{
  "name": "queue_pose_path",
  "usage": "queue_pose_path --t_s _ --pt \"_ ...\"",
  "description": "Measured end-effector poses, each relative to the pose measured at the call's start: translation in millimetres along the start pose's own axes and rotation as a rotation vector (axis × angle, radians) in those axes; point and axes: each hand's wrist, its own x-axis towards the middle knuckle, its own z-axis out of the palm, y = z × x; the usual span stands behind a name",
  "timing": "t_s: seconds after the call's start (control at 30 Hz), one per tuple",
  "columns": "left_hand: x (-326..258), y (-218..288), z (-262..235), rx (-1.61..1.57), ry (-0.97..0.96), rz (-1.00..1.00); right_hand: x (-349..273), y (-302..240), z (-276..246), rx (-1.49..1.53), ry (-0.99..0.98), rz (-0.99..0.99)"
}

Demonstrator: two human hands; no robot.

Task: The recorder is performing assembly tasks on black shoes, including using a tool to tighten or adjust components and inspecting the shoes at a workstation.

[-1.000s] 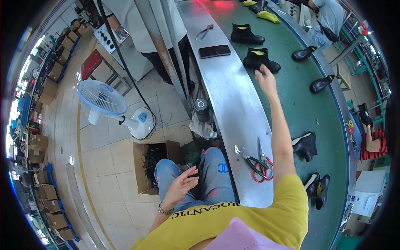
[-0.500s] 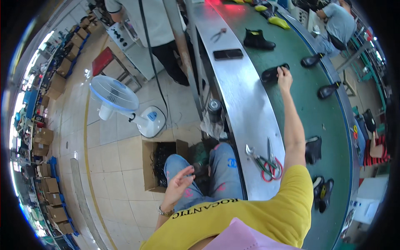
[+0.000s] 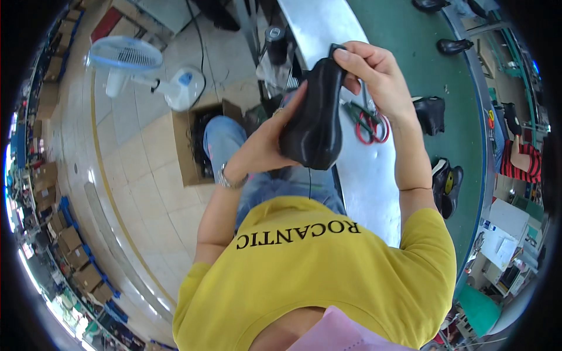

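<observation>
A shiny black boot [image 3: 316, 120] is in front of my chest, its rounded toe toward me and its narrow end pointing away. My left hand [image 3: 266, 140] cups the boot's left side, with most of its fingers hidden behind it. The thumb and fingers of my right hand [image 3: 377, 73] pinch the narrow end at the top. Just right of the boot, red-handled scissors [image 3: 379, 131] and a dark green-handled tool [image 3: 356, 111] lie on the metal ledge, partly covered by my hand and the boot.
On the green conveyor belt [image 3: 404, 35] at the right stand several black shoes, including a black boot [image 3: 432, 114] and a black pair [image 3: 448, 187]. A white-and-blue fan [image 3: 126, 54] and an open cardboard box [image 3: 184, 152] are on the floor at left. A dark-lidded bottle [image 3: 275, 44] is beside the ledge.
My right hand has brought the black boot from the belt to in front of my chest. My left hand has risen from my lap and taken hold of it. The view has shifted nearer.
</observation>
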Motion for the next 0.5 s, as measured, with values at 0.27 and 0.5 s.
queue_pose_path --t_s 0.27,0.5 --pt "-68 -44 13 -0.232 0.177 -0.059 -5 58 52 0.071 0.031 -0.008" --pt "-84 -53 5 -0.152 0.299 -0.039 -31 135 -1 -0.364 0.126 0.173"
